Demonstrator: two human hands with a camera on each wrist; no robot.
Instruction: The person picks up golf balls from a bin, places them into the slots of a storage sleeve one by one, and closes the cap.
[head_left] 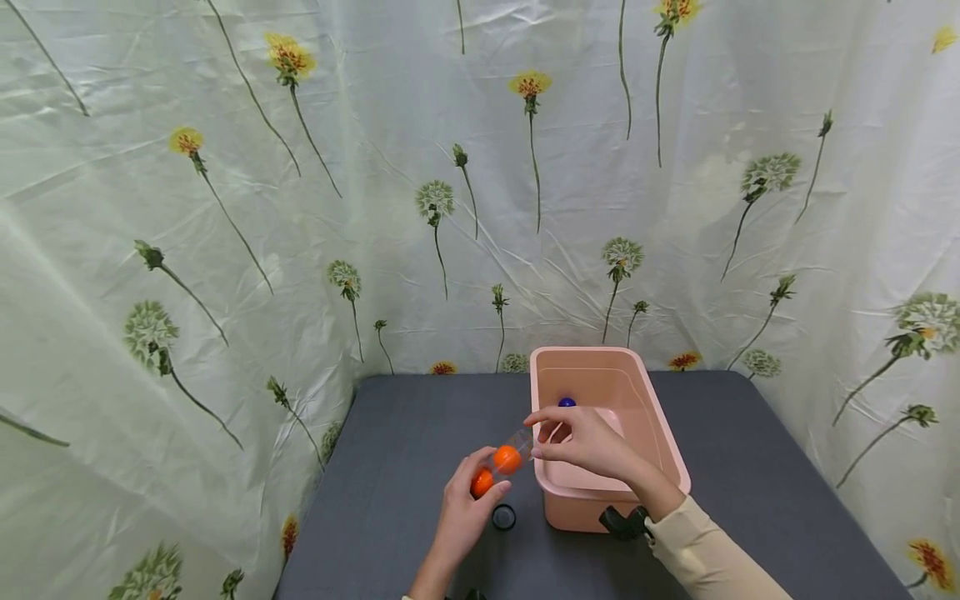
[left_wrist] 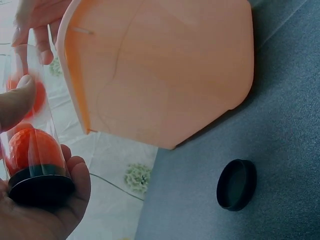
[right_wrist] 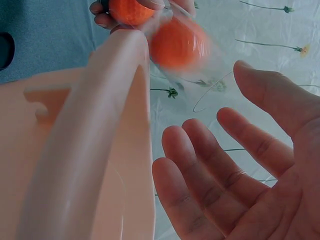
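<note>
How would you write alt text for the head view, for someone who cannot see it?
A clear tube with two orange balls sits in the left hand's grip, its far end near the right hand above a pink bin with a round blue thing inside. A black cap lies on the dark table; behind hangs flowered cloth.

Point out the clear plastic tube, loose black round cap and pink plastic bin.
Clear plastic tube (left_wrist: pixel 41 119): left wrist view, side wall.
Black round cap (left_wrist: pixel 236 185): left wrist view, inside.
Pink plastic bin (head_left: pixel 573 511): head view, front wall.
</note>
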